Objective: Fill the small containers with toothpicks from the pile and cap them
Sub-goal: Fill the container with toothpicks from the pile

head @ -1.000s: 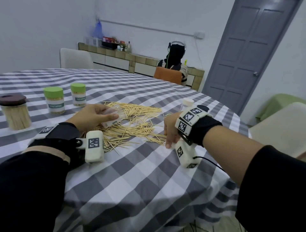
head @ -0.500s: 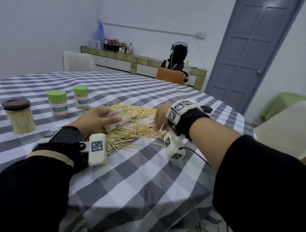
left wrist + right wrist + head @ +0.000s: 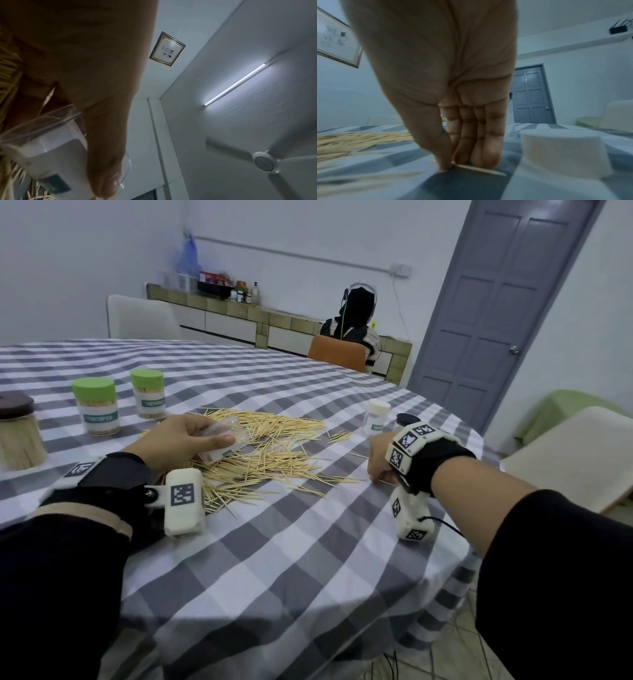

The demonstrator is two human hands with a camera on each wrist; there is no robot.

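A loose toothpick pile [image 3: 274, 453] lies on the checked tablecloth [image 3: 308, 542]. My left hand [image 3: 212, 436] grips a clear small container [image 3: 236, 428] with no cap, tilted on its side over the pile's near-left part; in the left wrist view my thumb lies across the container [image 3: 51, 155]. My right hand [image 3: 376, 474] points down at the cloth right of the pile. There its thumb and fingers [image 3: 488, 148] pinch one toothpick [image 3: 479, 171] against the cloth. A white cap [image 3: 563, 152] sits just right of that hand.
Two green-capped filled containers [image 3: 96, 405] [image 3: 149, 393] and a brown-lidded jar of toothpicks [image 3: 17, 433] stand at the left. A white-capped small container [image 3: 376, 419] and a dark lid [image 3: 407, 418] sit behind my right hand. The table edge curves close on the right.
My right hand reached into the pile's right side, then drew back right onto the cloth with a toothpick pinched. My left hand keeps hold of the container in about the same place.
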